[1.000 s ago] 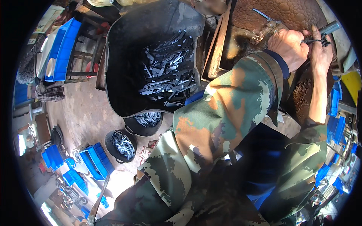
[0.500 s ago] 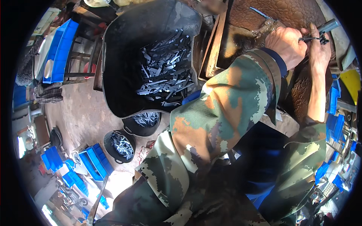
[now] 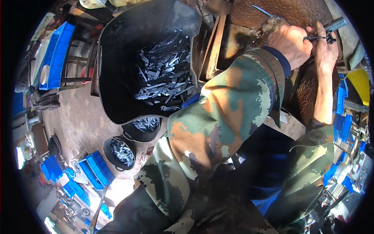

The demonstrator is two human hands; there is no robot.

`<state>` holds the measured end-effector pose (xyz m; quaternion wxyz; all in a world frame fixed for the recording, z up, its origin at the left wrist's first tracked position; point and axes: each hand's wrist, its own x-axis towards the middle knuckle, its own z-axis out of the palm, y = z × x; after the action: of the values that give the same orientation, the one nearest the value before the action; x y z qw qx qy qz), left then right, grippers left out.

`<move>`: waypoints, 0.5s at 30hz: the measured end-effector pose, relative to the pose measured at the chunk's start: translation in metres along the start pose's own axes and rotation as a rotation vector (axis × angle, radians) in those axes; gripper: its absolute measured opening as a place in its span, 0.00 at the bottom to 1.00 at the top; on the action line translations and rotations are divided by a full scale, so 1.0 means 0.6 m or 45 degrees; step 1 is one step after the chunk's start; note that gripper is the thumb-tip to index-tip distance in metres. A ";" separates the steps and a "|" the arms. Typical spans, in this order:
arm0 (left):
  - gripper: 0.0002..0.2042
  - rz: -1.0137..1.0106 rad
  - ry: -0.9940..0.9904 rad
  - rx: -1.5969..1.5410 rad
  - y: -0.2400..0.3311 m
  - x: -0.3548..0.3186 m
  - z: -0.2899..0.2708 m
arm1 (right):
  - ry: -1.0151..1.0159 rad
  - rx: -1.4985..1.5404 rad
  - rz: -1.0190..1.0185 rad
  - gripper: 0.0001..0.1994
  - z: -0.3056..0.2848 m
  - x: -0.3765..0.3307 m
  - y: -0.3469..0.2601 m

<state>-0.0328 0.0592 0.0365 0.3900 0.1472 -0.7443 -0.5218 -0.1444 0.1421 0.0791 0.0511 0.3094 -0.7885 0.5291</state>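
At the upper right, my left hand (image 3: 288, 43) is closed in a fist, knuckles up, on the near end of a thin dark metal strip (image 3: 311, 38). The strip runs across to my right hand (image 3: 325, 50), whose fingers are closed round it and a few more dark strips (image 3: 331, 38); their ends poke out past the fingers. Just beyond the right hand juts a grey metal cylinder (image 3: 336, 24). Both hands are over a brown, crusted work surface (image 3: 304, 11). A narrow bluish strip (image 3: 261, 10) lies on that surface farther off.
A large black bin (image 3: 117, 74) left of my arm holds many loose dark metal strips (image 3: 167, 70). Two smaller black buckets (image 3: 113, 158) (image 3: 146, 134) with similar pieces stand on the floor. Wooden boards (image 3: 215, 46) edge the work surface. Blue crates (image 3: 58, 54) are at the left.
The whole view has shifted slightly, so the bin, work surface and hands all appear a little farther left. Both hands keep their hold on the strips.
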 end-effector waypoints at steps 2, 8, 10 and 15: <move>0.12 0.009 0.030 0.027 -0.011 -0.002 -0.008 | -0.029 0.062 0.006 0.14 0.015 -0.003 0.005; 0.12 0.047 0.053 -0.053 -0.003 0.003 0.017 | -0.013 0.011 -0.032 0.14 -0.013 0.005 0.001; 0.12 0.026 0.016 -0.049 -0.008 0.000 0.006 | -0.005 0.029 -0.035 0.14 -0.001 0.001 0.004; 0.12 0.011 -0.002 0.027 -0.009 -0.002 -0.005 | -0.022 -0.068 -0.058 0.15 0.005 0.001 0.006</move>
<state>-0.0312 0.0558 0.0314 0.3901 0.1476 -0.7508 -0.5122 -0.1461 0.1405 0.0750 0.0645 0.3303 -0.7955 0.5039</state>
